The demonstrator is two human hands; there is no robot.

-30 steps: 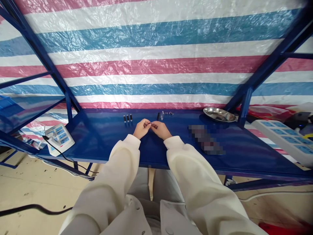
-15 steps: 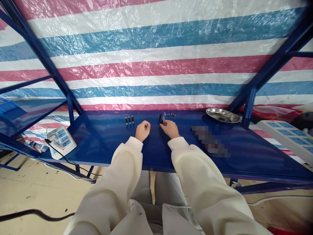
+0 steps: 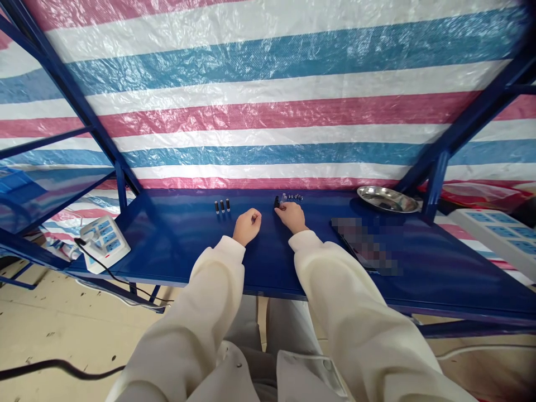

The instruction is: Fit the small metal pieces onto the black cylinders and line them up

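Observation:
My left hand [image 3: 247, 226] is closed over the middle of the blue table, its fingers curled together; whatever they hold, if anything, is too small to make out. Right of it, my right hand [image 3: 292, 216] reaches forward with thumb and fingers pinched at a small black piece [image 3: 276, 202]. Just beyond those fingers is a small clear piece [image 3: 283, 197], partly hidden. Several small shiny metal pieces [image 3: 296, 197] lie in a row to its right. To the left of my left hand, three short black tubes with pale ends [image 3: 222, 206] are lined up side by side.
A round steel dish [image 3: 387, 200] sits at the table's back right. In front of it lies a dark, blurred flat device [image 3: 362, 245]. A white power strip [image 3: 104, 243] with a black cable is at the left end; another power strip [image 3: 498, 231] is at right.
My left hand has moved slightly right. My right hand's fingers now meet the black piece a little farther forward. The view has shifted slightly.

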